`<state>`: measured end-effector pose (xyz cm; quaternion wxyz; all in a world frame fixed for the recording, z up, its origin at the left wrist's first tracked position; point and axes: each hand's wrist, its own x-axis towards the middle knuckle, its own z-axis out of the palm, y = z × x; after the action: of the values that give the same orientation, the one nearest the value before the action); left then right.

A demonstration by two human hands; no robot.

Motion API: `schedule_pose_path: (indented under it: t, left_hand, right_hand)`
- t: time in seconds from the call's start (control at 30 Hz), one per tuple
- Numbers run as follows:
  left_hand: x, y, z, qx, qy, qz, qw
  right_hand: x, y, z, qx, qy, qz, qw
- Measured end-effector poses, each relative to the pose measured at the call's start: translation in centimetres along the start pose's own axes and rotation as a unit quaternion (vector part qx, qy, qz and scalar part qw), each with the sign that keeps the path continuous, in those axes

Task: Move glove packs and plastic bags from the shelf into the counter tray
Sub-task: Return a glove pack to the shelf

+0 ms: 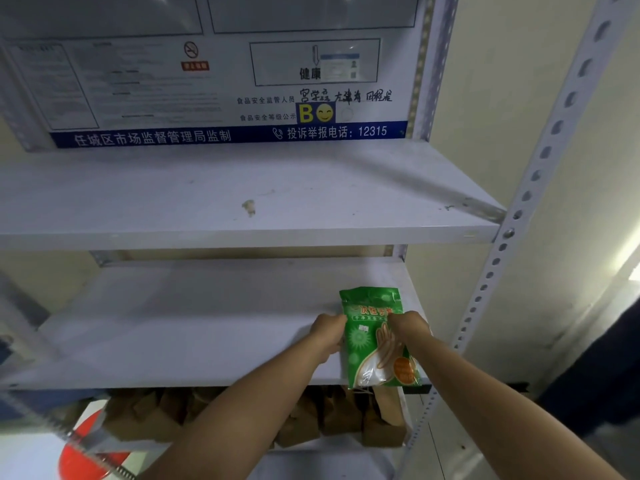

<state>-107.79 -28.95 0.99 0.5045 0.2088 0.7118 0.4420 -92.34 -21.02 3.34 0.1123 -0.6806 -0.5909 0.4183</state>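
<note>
While both hands close on it, one green glove pack (375,336) sits at the right front of the middle shelf (194,327).

Item: glove pack, green, white glove print and an orange patch low on its face, lower edge hanging just past the shelf lip. Left hand (329,332): fingers curled round the pack's left edge. Right hand (408,323): clamped on its right side near the top, part of the print hidden under it. Rest of the middle shelf: bare grey board. Upper shelf (242,195): one small pale scrap (249,206); a blue-banded notice board (221,74) stands at its back. Lower shelf: brown paper bags (311,420), packed close. Right: perforated steel upright (519,216). Bottom left: a red object (83,452), partly hidden, kind unclear.
</note>
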Motion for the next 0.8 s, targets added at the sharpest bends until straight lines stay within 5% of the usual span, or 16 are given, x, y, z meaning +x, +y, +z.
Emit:
schedule_pose_path:
  t: [0.4,0.8]
  left_hand:
    - [5.0,-2.4,-6.7,0.031,0.095,0.044,0.994]
    - [-1.8,-0.4,-11.4,0.005,0.165,0.028,0.986]
  right_hand:
    - [0.0,-3.7,5.4,0.081,-0.064,-0.044,0.994]
    - [-2.8,-6.6,11.5,0.088,-0.144,-0.066,0.983]
